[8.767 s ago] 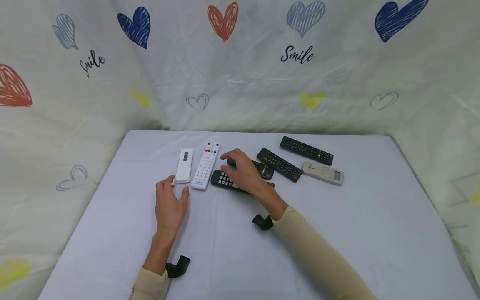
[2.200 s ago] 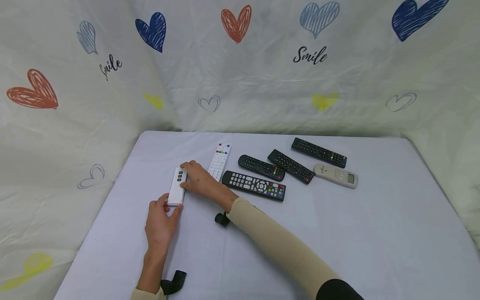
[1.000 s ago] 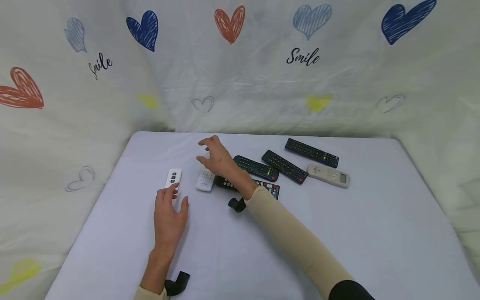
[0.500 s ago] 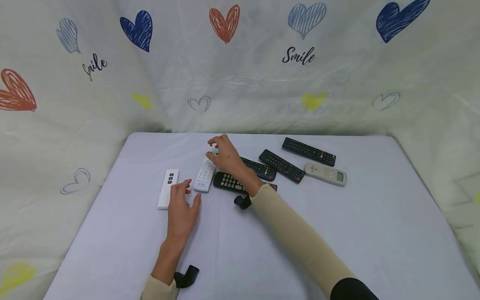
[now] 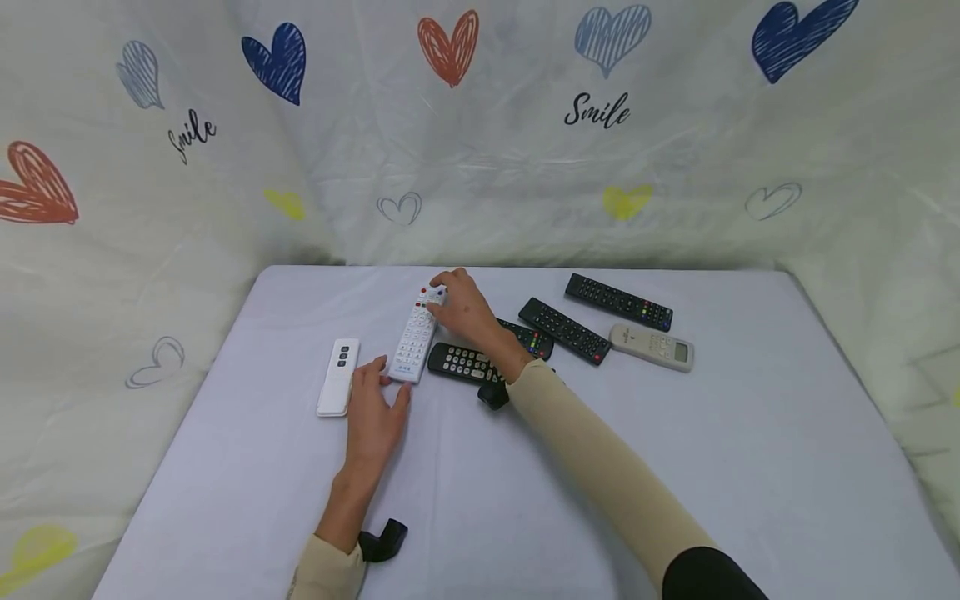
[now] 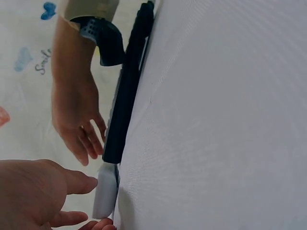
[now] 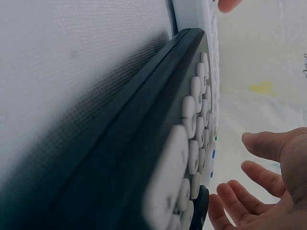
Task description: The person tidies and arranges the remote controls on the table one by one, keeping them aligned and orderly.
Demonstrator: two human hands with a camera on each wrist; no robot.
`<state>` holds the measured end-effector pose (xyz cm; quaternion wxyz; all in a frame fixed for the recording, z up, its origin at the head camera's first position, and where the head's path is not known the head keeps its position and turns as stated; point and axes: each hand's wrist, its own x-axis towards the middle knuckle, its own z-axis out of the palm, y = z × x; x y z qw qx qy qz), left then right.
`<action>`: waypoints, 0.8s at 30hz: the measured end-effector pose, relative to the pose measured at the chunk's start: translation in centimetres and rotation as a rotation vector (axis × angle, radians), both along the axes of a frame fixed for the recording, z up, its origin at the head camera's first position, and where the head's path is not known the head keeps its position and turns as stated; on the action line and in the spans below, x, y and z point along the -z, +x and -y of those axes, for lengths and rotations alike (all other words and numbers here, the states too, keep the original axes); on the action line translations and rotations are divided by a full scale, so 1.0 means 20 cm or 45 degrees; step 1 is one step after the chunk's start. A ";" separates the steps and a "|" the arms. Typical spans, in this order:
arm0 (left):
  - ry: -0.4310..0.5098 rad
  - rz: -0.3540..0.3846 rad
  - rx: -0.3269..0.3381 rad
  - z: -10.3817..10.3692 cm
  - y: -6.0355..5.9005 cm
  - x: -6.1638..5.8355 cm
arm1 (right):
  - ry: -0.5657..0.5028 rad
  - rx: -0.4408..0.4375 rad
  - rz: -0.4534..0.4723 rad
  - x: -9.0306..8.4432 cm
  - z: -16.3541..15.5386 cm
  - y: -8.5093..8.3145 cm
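Note:
A long white remote control (image 5: 414,337) with many buttons lies slanted on the table. My left hand (image 5: 375,417) is at its near end, thumb and fingertips on either side of the corner. In the left wrist view the thumb (image 6: 84,183) comes right up to the white end, with fingertips below it. At the far end my right hand (image 5: 468,312) hovers with spread, slightly bent fingers, overlapping the top buttons. The right wrist view shows those fingers (image 7: 240,199) apart, with nothing between them. A smaller white remote with three dark buttons (image 5: 338,377) lies left of the left hand.
Two black remotes, one nearer (image 5: 457,364) and one farther (image 5: 531,338), lie partly under the right forearm. Two more black remotes (image 5: 564,330) (image 5: 618,301) and a grey-beige remote with a small screen (image 5: 651,347) lie to the right. Behind the white table (image 5: 675,467) hangs a heart-print cloth.
The small white remote has come nearer and left, with both hands at it 2.2 s ago. Since then the left hand has shifted right and the right hand back to the long white remote.

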<state>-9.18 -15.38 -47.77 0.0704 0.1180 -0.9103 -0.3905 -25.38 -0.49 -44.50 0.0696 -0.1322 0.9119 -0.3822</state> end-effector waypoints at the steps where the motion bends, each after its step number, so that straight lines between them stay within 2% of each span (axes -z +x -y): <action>1: 0.000 0.008 0.002 0.00 0.00 0.00 | 0.000 -0.007 -0.003 0.00 0.00 0.00; 8: -0.013 0.057 -0.001 0.00 -0.02 0.00 | 0.050 -0.038 0.019 0.01 0.01 -0.03; 24: -0.049 0.101 0.000 0.00 -0.03 0.01 | 0.177 -0.098 0.060 0.04 0.02 -0.05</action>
